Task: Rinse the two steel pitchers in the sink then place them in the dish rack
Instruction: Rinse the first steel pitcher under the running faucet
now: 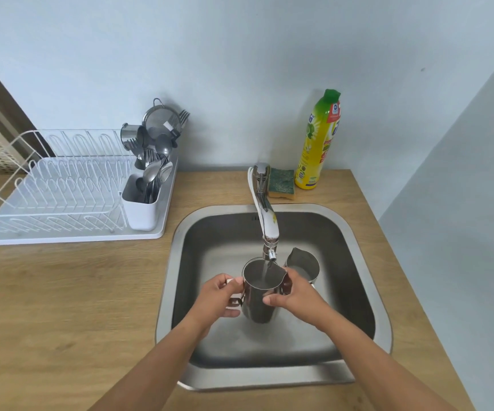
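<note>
A steel pitcher (259, 304) is held upright over the sink (355, 241), right under the faucet (265, 215). Water runs from the spout into its open mouth. My left hand (220, 295) grips its handle on the left side. My right hand (290, 290) wraps its right wall, thumb across the front. A second steel pitcher (303, 264) stands in the sink basin just behind and to the right, partly hidden by my right hand. The white dish rack (62, 191) sits on the counter to the left.
A white cutlery holder (140, 207) full of spoons, forks and a strainer stands at the rack's right end. A green sponge (281, 183) and a yellow dish soap bottle (318, 140) stand behind the sink. Walls close in at the back and right.
</note>
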A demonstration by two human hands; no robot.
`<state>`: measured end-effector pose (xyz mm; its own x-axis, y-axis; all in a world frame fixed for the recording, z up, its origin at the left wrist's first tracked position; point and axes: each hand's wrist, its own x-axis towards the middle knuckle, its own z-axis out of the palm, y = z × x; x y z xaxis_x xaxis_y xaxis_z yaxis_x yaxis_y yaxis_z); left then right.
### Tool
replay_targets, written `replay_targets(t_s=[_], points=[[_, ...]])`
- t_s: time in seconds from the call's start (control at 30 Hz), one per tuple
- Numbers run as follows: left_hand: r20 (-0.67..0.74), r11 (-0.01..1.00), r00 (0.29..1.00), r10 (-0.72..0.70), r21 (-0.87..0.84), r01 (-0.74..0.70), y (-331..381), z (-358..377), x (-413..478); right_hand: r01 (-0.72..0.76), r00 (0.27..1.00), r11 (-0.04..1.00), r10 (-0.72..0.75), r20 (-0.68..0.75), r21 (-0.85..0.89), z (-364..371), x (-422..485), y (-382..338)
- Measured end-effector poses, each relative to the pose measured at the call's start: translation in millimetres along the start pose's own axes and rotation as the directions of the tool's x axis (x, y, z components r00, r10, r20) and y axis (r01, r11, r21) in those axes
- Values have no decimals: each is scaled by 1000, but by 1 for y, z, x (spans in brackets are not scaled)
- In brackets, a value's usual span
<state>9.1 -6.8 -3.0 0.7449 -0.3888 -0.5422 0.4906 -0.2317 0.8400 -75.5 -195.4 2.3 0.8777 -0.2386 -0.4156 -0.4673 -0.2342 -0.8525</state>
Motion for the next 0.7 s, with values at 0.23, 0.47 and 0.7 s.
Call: replay_targets(t_s=[0.23, 0.47, 0.7], points=[[-9, 1000, 1000, 9, -15, -9, -2, 5, 1, 20, 1000, 1000, -20, -21, 17, 2, -1, 1], [43, 999, 999, -30, -13, 31, -4, 7, 1, 2, 999, 1000, -2, -40, 5, -1, -3, 1], [66, 998, 996, -62, -18, 64, -5, 12, -2, 6, 998, 997, -11, -61, -75, -6, -1, -1]])
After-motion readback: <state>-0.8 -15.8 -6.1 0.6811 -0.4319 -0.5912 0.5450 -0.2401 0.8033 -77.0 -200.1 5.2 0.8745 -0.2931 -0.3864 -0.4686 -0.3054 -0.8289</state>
